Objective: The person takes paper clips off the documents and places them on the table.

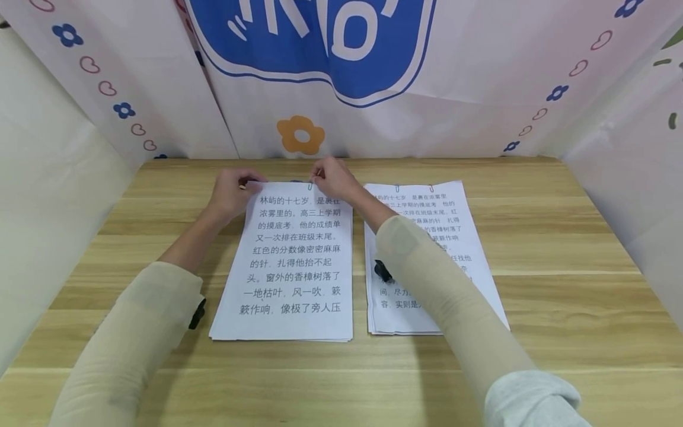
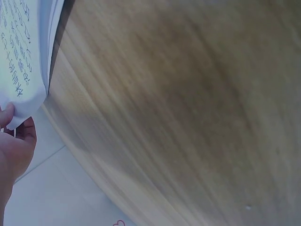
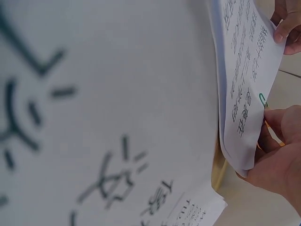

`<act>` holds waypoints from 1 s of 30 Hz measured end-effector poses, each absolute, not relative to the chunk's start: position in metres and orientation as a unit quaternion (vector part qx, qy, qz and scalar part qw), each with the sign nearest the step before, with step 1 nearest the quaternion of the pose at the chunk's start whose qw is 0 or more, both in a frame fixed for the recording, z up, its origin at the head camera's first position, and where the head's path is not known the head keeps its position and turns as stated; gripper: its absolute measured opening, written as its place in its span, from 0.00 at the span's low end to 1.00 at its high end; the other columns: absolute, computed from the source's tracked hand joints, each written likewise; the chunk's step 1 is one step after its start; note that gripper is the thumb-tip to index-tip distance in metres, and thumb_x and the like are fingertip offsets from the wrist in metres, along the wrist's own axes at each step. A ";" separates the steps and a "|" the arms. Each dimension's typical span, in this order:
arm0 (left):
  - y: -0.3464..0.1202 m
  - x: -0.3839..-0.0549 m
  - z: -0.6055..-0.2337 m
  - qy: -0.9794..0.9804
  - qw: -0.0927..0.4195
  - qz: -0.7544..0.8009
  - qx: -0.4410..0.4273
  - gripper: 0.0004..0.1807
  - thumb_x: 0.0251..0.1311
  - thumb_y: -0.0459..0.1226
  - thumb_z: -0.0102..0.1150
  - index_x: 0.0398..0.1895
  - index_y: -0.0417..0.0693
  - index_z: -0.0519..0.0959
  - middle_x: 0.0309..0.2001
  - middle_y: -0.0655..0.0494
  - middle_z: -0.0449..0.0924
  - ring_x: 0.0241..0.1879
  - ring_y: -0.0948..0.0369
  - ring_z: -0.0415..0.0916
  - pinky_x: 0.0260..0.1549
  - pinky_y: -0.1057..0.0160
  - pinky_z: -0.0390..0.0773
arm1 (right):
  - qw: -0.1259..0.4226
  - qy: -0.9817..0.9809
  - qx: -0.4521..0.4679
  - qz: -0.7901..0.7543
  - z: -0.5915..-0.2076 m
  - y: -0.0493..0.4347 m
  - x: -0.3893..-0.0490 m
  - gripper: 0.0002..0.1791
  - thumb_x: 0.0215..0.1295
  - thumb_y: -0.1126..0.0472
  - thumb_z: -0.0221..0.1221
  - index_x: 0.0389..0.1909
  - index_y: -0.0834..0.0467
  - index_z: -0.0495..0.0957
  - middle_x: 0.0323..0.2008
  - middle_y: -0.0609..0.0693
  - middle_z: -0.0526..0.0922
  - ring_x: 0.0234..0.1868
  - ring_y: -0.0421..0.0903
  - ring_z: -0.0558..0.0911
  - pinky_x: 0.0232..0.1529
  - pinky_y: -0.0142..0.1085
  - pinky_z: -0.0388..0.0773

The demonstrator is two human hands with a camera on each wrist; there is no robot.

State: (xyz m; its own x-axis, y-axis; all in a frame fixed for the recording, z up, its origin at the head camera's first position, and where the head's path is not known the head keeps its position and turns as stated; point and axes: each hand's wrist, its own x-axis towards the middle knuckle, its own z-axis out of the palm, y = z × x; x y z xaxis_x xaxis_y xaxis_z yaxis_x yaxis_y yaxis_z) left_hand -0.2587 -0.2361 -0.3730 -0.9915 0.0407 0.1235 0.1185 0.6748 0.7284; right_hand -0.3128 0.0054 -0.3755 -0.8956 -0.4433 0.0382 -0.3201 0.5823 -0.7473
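A stack of printed paper sheets (image 1: 293, 261) lies left of centre in the head view. My left hand (image 1: 233, 193) pinches its top left corner, with the thumb on the printed face and the fingers behind, as the left wrist view shows (image 2: 16, 146). At the top edge sits a green paper clip (image 1: 310, 186). My right hand (image 1: 335, 178) pinches the clip's outer end; in the right wrist view the fingertips meet the clip (image 3: 262, 99) at the paper's edge. The sheets' top right corner (image 3: 242, 167) bends near the right palm.
A second printed stack (image 1: 392, 308) lies to the right, partly under my right forearm. It carries a green clip (image 1: 397, 188) and a red clip (image 1: 431, 188) on its top edge. Behind the wooden table (image 1: 560, 249) hangs a printed white backdrop (image 1: 453, 130).
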 end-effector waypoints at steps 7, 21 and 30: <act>-0.236 -0.258 -0.373 -0.914 0.047 -0.401 -0.043 0.11 0.71 0.21 0.52 0.50 0.29 0.82 0.52 0.33 0.81 0.49 0.45 0.77 0.37 0.72 0.73 | 0.080 0.886 -0.212 -0.405 -0.374 0.005 -0.312 0.08 0.75 0.68 0.57 0.45 0.64 0.84 0.40 0.55 0.83 0.40 0.47 0.79 0.41 0.32 0.77; -0.235 -0.258 -0.373 -0.915 0.040 -0.400 -0.036 0.11 0.72 0.22 0.53 0.50 0.30 0.83 0.52 0.34 0.81 0.49 0.47 0.76 0.36 0.71 0.72 | 0.081 0.882 -0.209 -0.413 -0.375 0.008 -0.311 0.08 0.76 0.68 0.56 0.44 0.64 0.84 0.40 0.54 0.83 0.40 0.46 0.79 0.40 0.32 0.78; -0.235 -0.260 -0.375 -0.915 0.041 -0.400 -0.038 0.11 0.71 0.22 0.53 0.50 0.30 0.82 0.52 0.34 0.81 0.49 0.46 0.76 0.37 0.70 0.73 | 0.079 0.884 -0.207 -0.412 -0.374 0.009 -0.312 0.08 0.75 0.69 0.56 0.44 0.64 0.84 0.41 0.54 0.83 0.40 0.47 0.79 0.40 0.33 0.78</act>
State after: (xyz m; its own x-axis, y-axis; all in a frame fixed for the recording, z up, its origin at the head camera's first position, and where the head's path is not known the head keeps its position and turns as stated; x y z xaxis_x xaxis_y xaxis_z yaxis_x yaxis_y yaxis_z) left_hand -0.2596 -0.2354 -0.3748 -0.9938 0.0367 0.1048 0.1018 0.6766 0.7293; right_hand -0.3116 0.0086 -0.3738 -0.9022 -0.4303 0.0302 -0.2999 0.5752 -0.7611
